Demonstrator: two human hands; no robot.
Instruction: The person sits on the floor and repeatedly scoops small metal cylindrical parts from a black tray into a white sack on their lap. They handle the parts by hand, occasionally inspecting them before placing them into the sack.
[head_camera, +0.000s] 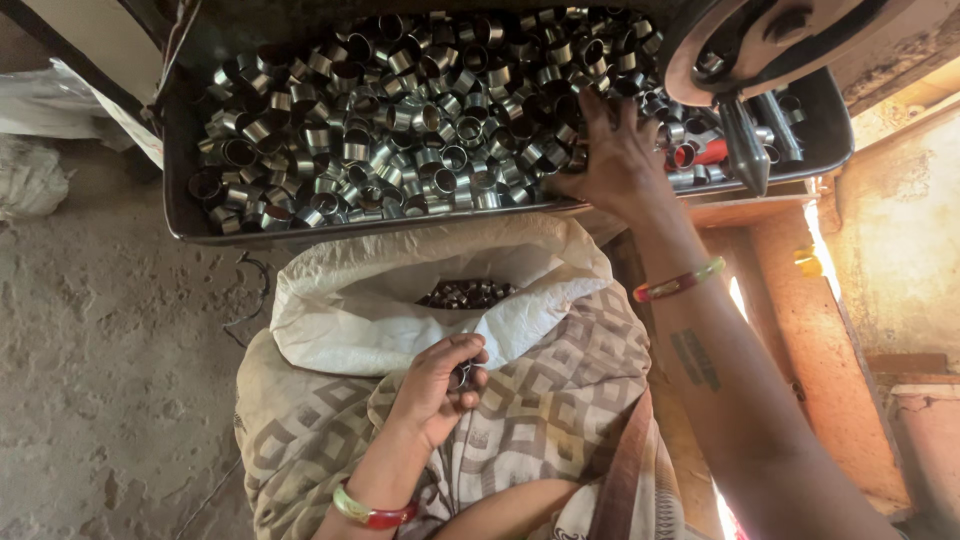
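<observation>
The person sits over a white woven sack (400, 300) resting on the lap, its mouth open on a small heap of dark metal rings (468, 293). Just above it a dark metal tray (180, 180) holds a thick pile of shiny short metal sleeves (400, 130).

The left hand (440, 385) rests at the sack's near edge, fingers curled shut around one or two small metal rings (461, 375). The right hand (610, 150) reaches into the right part of the tray, fingers spread and pressed down among the sleeves; whether it has closed on any cannot be told, since the fingertips are buried in the pile.

The step in hand looks like sorting or gathering: pieces are handled between tray and sack, one hand feeding while the other picks. The next move likely calls for the right hand to close on a few sleeves without dragging others over the tray's low rim. A machine part with a pointed steel spindle (745, 150) hangs just beside the right hand, so it needs care in lifting clear.
</observation>
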